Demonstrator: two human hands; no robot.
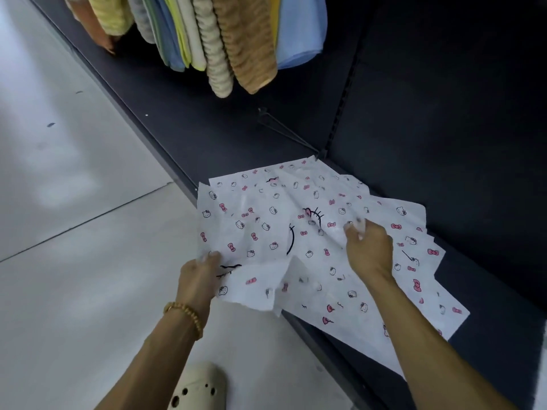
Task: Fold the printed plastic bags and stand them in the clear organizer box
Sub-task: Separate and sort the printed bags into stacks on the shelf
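Printed plastic bags (310, 232), white with pink bows and cat faces, spread in a loose overlapping pile on the dark shelf (414, 128), spilling over its front edge above the pale floor (74, 232). Left hand (196, 275), beaded bracelet (185, 316) on the wrist, gripping the near-left corner of the top bag at the shelf edge. Right hand (370, 250) pinching a raised fold of the same bag over the shelf. Hanging towels (222, 39) above the shelf's far end. Cream clog (198, 389) on the floor below the shelf edge.
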